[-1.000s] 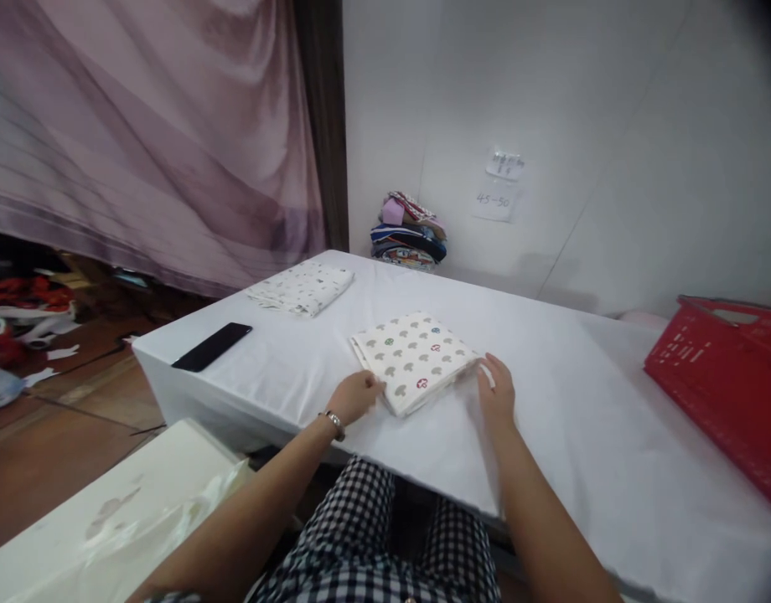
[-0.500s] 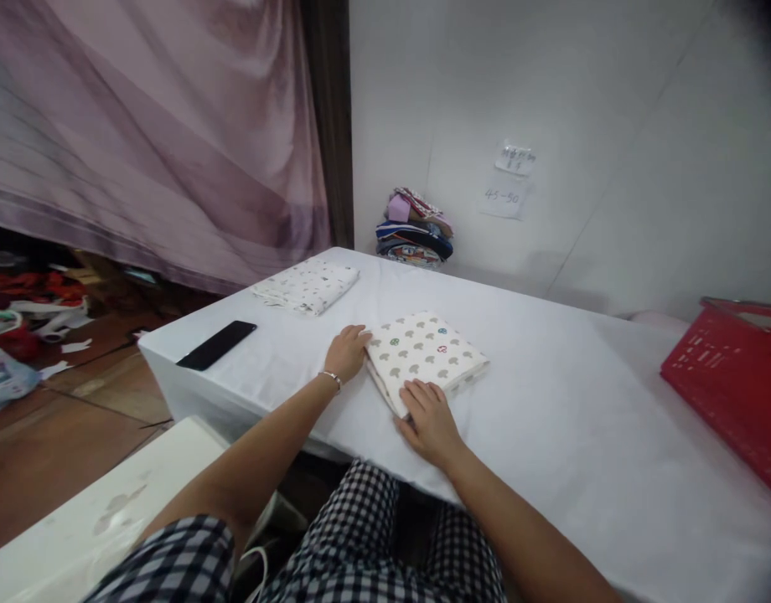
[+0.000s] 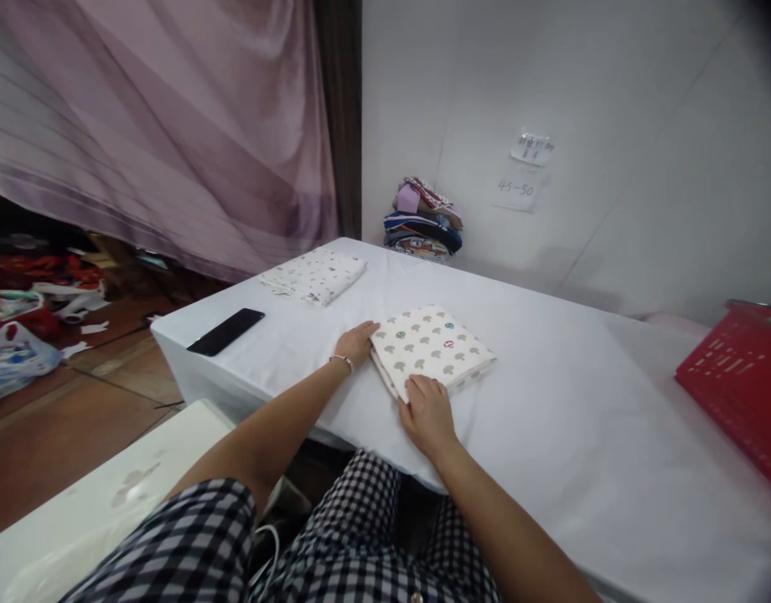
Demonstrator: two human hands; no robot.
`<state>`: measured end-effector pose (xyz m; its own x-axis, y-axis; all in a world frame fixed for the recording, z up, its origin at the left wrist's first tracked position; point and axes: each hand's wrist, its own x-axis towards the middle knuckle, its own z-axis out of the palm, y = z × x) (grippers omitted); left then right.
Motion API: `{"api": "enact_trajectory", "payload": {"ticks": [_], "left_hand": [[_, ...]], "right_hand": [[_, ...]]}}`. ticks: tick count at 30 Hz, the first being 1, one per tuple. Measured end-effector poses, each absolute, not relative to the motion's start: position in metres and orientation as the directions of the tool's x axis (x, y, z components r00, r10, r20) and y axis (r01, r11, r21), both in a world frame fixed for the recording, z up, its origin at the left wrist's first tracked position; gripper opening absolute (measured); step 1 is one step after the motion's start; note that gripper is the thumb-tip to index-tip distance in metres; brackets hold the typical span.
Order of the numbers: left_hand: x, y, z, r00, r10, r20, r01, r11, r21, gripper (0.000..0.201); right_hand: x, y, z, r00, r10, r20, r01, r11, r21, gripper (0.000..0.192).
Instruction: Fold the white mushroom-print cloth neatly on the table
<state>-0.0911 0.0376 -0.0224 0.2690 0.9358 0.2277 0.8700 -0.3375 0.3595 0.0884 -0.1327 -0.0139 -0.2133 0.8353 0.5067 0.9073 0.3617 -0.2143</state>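
Observation:
A folded cream cloth [image 3: 431, 342] with grey mushroom-like prints and a few coloured motifs lies flat on the white-covered table [image 3: 549, 435]. My left hand [image 3: 357, 343], a bracelet at its wrist, grips the cloth's left corner; its thumb is hard to see. At the near corner my right hand [image 3: 428, 414] has its fingers on top and its thumb against the edge, holding the layers. Farther back on the left lies another folded white cloth [image 3: 316, 276] with small dark prints, apart from both hands.
A black phone [image 3: 226, 332] rests near the table's left edge. On the right stands a red plastic basket [image 3: 737, 377]. Folded fabrics [image 3: 423, 219] are stacked by the wall behind the table. A white surface [image 3: 109, 494] sits at my lower left.
The view has shifted slightly, so the scene sits a little to the right. Both hands stay at the same corners of the mushroom-print cloth, which looks about the same.

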Motion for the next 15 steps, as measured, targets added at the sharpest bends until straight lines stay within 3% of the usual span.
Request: {"api": "enact_trajectory", "payload": {"ticks": [3, 5, 8, 11, 15], "left_hand": [[-0.091, 0.033, -0.016, 0.201, 0.953, 0.228, 0.831, -0.289, 0.475, 0.045], [-0.092, 0.028, -0.012, 0.062, 0.976, 0.209, 0.783, -0.178, 0.596, 0.043], [-0.092, 0.016, -0.008, -0.175, 0.983, -0.049, 0.549, 0.139, 0.824, 0.053], [-0.087, 0.005, -0.009, -0.142, 0.942, -0.303, 0.329, 0.333, 0.884, 0.049], [-0.074, 0.0, -0.012, -0.082, 0.934, -0.347, 0.293, 0.355, 0.888, 0.02]], "right_hand": [[0.092, -0.133, -0.017, -0.209, 0.814, 0.542, 0.889, 0.389, -0.241, 0.021], [0.094, -0.134, -0.018, -0.211, 0.803, 0.557, 0.876, 0.408, -0.256, 0.023], [0.094, -0.135, -0.019, -0.231, 0.791, 0.567, 0.862, 0.436, -0.258, 0.026], [0.095, -0.135, -0.019, -0.256, 0.783, 0.567, 0.856, 0.456, -0.243, 0.028], [0.095, -0.133, -0.02, -0.331, 0.754, 0.568, 0.834, 0.515, -0.198, 0.029]]}}
